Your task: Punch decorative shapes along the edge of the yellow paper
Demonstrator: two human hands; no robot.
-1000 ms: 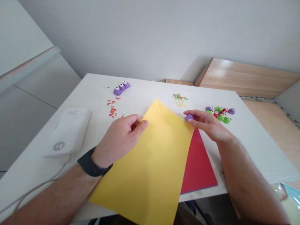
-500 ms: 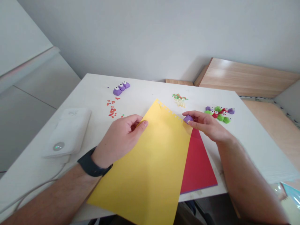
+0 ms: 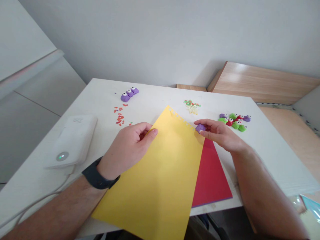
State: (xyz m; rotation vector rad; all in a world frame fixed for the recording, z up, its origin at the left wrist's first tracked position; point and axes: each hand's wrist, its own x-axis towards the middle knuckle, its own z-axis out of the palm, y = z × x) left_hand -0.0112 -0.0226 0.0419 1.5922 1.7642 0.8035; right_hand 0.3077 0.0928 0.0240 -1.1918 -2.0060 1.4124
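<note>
Between the thumb and fingers of my right hand [image 3: 220, 133] is a small purple craft punch [image 3: 200, 128], set at the right end of the yellow paper's notched far edge. The yellow paper [image 3: 160, 170] is pinched along its left side by my left hand [image 3: 132, 146], thumb on top and fingers hidden behind. A row of small cut-outs runs along that far edge. Under the yellow paper, at the right, lies a red sheet [image 3: 211, 176], with a thin purple edge showing beneath it.
Three purple punches [image 3: 129, 94] with eyes stand at the back left; green, red and purple ones [image 3: 233, 121] cluster at the right. Orange-red paper bits [image 3: 120, 118] and a green-and-cream pile [image 3: 192, 107] lie on the white table [image 3: 155, 96]. A white device [image 3: 72, 140] with a cable sits left.
Both hands keep almost the same place and grip. The purple punch and the yellow paper have shifted only very slightly.
</note>
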